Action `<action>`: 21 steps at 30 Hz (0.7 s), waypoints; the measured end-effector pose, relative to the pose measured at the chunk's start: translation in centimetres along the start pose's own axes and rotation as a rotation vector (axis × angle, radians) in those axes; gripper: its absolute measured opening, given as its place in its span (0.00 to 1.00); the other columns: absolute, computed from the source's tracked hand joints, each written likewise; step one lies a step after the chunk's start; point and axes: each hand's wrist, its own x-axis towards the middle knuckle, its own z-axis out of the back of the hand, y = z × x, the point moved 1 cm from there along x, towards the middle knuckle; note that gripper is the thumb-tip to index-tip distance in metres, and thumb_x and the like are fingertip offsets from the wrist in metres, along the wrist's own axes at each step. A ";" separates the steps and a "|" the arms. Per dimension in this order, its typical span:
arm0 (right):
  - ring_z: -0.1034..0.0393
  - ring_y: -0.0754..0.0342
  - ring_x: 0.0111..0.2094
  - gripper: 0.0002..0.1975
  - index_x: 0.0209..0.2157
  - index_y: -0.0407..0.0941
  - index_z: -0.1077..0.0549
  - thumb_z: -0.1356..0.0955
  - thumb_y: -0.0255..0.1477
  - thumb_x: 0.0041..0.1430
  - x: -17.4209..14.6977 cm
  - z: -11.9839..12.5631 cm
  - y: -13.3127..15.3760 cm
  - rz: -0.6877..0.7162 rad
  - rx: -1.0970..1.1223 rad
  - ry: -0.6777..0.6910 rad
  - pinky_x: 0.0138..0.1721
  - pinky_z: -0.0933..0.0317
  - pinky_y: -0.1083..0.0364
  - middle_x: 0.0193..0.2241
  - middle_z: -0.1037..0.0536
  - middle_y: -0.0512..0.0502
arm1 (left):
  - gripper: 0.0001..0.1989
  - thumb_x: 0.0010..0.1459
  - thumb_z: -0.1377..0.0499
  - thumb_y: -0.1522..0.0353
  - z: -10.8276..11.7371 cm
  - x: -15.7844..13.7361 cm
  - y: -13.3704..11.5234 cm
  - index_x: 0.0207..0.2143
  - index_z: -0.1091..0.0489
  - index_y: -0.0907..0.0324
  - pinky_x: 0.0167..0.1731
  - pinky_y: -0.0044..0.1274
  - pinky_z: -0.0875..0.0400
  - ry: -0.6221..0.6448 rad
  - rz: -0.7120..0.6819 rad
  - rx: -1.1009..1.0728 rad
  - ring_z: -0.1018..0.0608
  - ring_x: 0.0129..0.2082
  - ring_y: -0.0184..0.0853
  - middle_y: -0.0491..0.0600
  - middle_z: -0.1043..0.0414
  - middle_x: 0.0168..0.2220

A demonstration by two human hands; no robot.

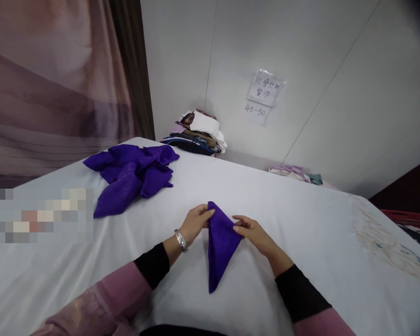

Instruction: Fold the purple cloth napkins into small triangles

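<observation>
A purple cloth napkin [224,238], folded into a triangle with one long point toward me, is held up between my two hands over the white-covered bed or table. Thumb and fingers of my left hand [195,223] pinch its upper left edge. At the right corner, my right hand [254,232] grips the fabric between thumb and fingers. Layers of the fold show along the left side. Further back on the left lies a loose heap of purple cloths [131,170], apart from my hands.
White sheeting [301,280] covers the surface. A stack of folded clothes [198,133] stands at the far edge by the wall. Lilac and green cloths [292,172] lie along the back right edge. Paper signs [264,91] hang on the wall; a curtain [56,84] hangs left.
</observation>
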 end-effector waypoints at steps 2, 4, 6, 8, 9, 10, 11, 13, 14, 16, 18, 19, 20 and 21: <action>0.34 0.56 0.30 0.22 0.44 0.45 0.29 0.28 0.35 0.46 -0.3 0.5 0.7 0.002 -0.016 0.091 0.35 0.41 0.55 0.28 0.27 0.51 | 0.15 0.45 0.37 0.60 -0.2 0.2 -0.5 0.30 0.31 0.62 0.30 0.25 0.30 0.051 -0.026 0.031 0.26 0.27 0.31 0.46 0.28 0.27; 0.34 0.56 0.29 0.17 0.39 0.44 0.26 0.29 0.36 0.47 -0.7 1.1 1.6 -0.001 -0.025 0.119 0.35 0.41 0.54 0.27 0.27 0.51 | 0.13 0.46 0.38 0.60 -0.5 0.5 -1.1 0.30 0.30 0.61 0.32 0.26 0.31 0.111 -0.067 0.071 0.26 0.28 0.32 0.46 0.27 0.27; 0.34 0.56 0.28 0.13 0.33 0.43 0.25 0.30 0.37 0.48 -1.2 1.6 2.6 0.004 -0.030 0.106 0.33 0.41 0.54 0.25 0.27 0.51 | 0.11 0.47 0.38 0.61 -0.8 0.8 -1.9 0.28 0.30 0.61 0.33 0.26 0.31 0.151 -0.122 0.128 0.27 0.29 0.32 0.46 0.28 0.27; 0.35 0.56 0.27 0.11 0.29 0.44 0.26 0.30 0.38 0.49 -1.8 2.1 3.6 0.055 -0.074 0.045 0.31 0.41 0.55 0.24 0.27 0.51 | 0.10 0.47 0.38 0.62 -1.2 1.0 -2.8 0.27 0.30 0.60 0.33 0.25 0.33 0.170 -0.188 0.196 0.27 0.29 0.31 0.45 0.28 0.26; 0.35 0.55 0.27 0.10 0.28 0.44 0.26 0.30 0.37 0.49 -2.1 2.4 4.2 0.104 -0.124 0.003 0.31 0.41 0.55 0.24 0.27 0.51 | 0.09 0.47 0.39 0.62 -1.5 1.1 -3.3 0.27 0.30 0.60 0.33 0.24 0.33 0.182 -0.223 0.222 0.28 0.28 0.31 0.45 0.28 0.26; 0.35 0.55 0.28 0.09 0.28 0.45 0.26 0.31 0.37 0.49 -2.3 2.7 4.7 0.160 -0.185 -0.039 0.32 0.41 0.55 0.25 0.28 0.50 | 0.09 0.48 0.39 0.62 -1.7 1.0 -3.8 0.27 0.29 0.59 0.33 0.24 0.33 0.198 -0.259 0.244 0.28 0.29 0.31 0.45 0.28 0.26; 0.35 0.54 0.29 0.09 0.28 0.46 0.25 0.31 0.37 0.50 -2.5 2.9 5.1 0.221 -0.251 -0.079 0.32 0.41 0.54 0.26 0.28 0.50 | 0.09 0.49 0.40 0.62 -2.0 1.0 -4.3 0.28 0.29 0.59 0.33 0.24 0.33 0.212 -0.300 0.270 0.28 0.29 0.31 0.45 0.28 0.27; 0.34 0.51 0.33 0.08 0.29 0.48 0.24 0.32 0.36 0.51 -2.8 3.4 5.8 0.340 -0.366 -0.170 0.35 0.40 0.53 0.30 0.27 0.48 | 0.08 0.52 0.42 0.63 -2.7 0.6 -5.4 0.29 0.29 0.59 0.33 0.24 0.34 0.218 -0.419 0.368 0.28 0.29 0.32 0.45 0.28 0.27; 0.34 0.50 0.36 0.08 0.31 0.48 0.24 0.32 0.37 0.51 -2.9 3.5 5.9 0.383 -0.402 -0.236 0.36 0.40 0.52 0.33 0.27 0.46 | 0.08 0.54 0.43 0.64 -3.1 0.3 -6.0 0.30 0.29 0.58 0.32 0.24 0.34 0.201 -0.503 0.446 0.28 0.29 0.31 0.45 0.29 0.27; 0.35 0.48 0.40 0.11 0.35 0.50 0.24 0.31 0.38 0.50 -3.2 3.5 5.9 0.428 -0.411 -0.430 0.37 0.40 0.51 0.39 0.28 0.44 | 0.07 0.56 0.45 0.66 -3.8 -0.4 -7.1 0.31 0.29 0.58 0.33 0.24 0.35 0.138 -0.713 0.640 0.29 0.30 0.31 0.46 0.29 0.28; 0.35 0.48 0.38 0.15 0.37 0.49 0.26 0.31 0.42 0.48 -3.7 2.8 5.2 0.378 -0.298 -0.592 0.36 0.39 0.51 0.38 0.27 0.43 | 0.07 0.58 0.47 0.67 -4.6 -1.1 -7.7 0.34 0.30 0.57 0.36 0.25 0.35 0.092 -0.924 0.835 0.28 0.33 0.33 0.47 0.28 0.31; 0.34 0.48 0.36 0.17 0.36 0.48 0.26 0.31 0.44 0.49 -3.9 2.2 4.6 0.307 -0.181 -0.595 0.35 0.39 0.51 0.35 0.27 0.43 | 0.08 0.59 0.48 0.68 -5.1 -1.5 -7.6 0.36 0.30 0.57 0.37 0.26 0.36 0.089 -1.009 0.925 0.28 0.35 0.33 0.48 0.27 0.34; 0.33 0.49 0.33 0.19 0.36 0.47 0.27 0.33 0.47 0.50 -4.1 1.5 4.0 0.216 -0.029 -0.530 0.33 0.38 0.51 0.33 0.27 0.43 | 0.09 0.59 0.50 0.69 -5.5 -1.8 -7.3 0.37 0.30 0.57 0.38 0.27 0.36 0.106 -1.078 1.008 0.28 0.36 0.34 0.48 0.27 0.35; 0.32 0.50 0.31 0.22 0.36 0.46 0.27 0.36 0.50 0.51 -4.3 0.7 3.3 0.119 0.143 -0.417 0.32 0.38 0.51 0.31 0.26 0.43 | 0.09 0.59 0.51 0.71 -5.9 -2.1 -6.7 0.36 0.30 0.57 0.38 0.27 0.37 0.148 -1.134 1.079 0.28 0.36 0.34 0.49 0.27 0.35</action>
